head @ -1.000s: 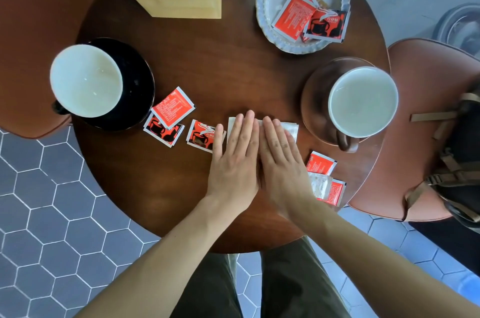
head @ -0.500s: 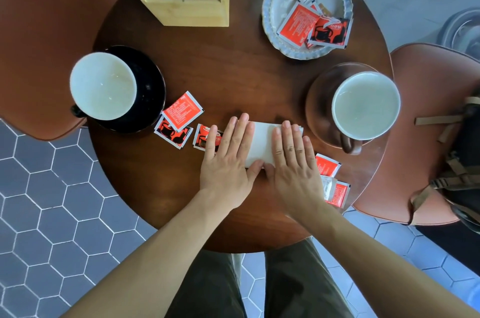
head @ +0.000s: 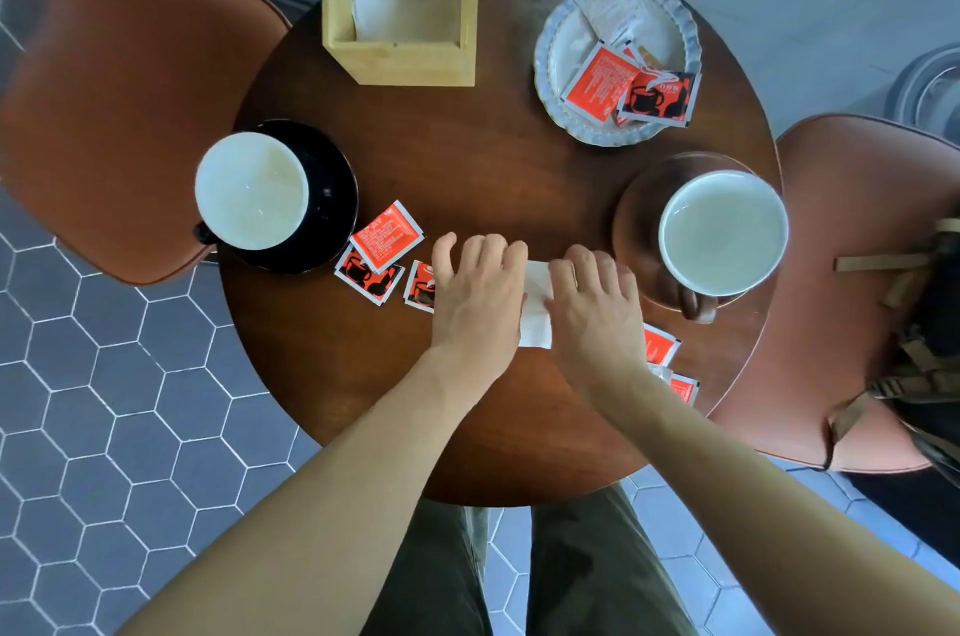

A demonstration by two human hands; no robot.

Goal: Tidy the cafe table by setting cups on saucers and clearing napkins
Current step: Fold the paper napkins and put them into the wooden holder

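Observation:
A white napkin point(head: 537, 308) lies on the round dark wooden table point(head: 493, 157) near its front middle. My left hand point(head: 478, 302) covers its left part and my right hand point(head: 597, 310) its right part. Both hands' fingers are curled over the napkin's far edge and grip it; only a strip shows between them. A white cup point(head: 252, 191) stands on a black saucer point(head: 335, 198) at the left. Another white cup point(head: 724, 232) stands on a brown saucer point(head: 639, 219) at the right.
Red sachets point(head: 387, 235) lie left of my left hand and more point(head: 660, 347) by my right wrist. A plate point(head: 563, 48) with sachets sits at the back right, a wooden napkin box point(head: 400, 58) at the back. Brown chairs point(head: 119, 89) flank the table.
My flat hands slid apart along the napkin, then their fingers curled over its far edge. The view shifted, so the table sits lower in frame.

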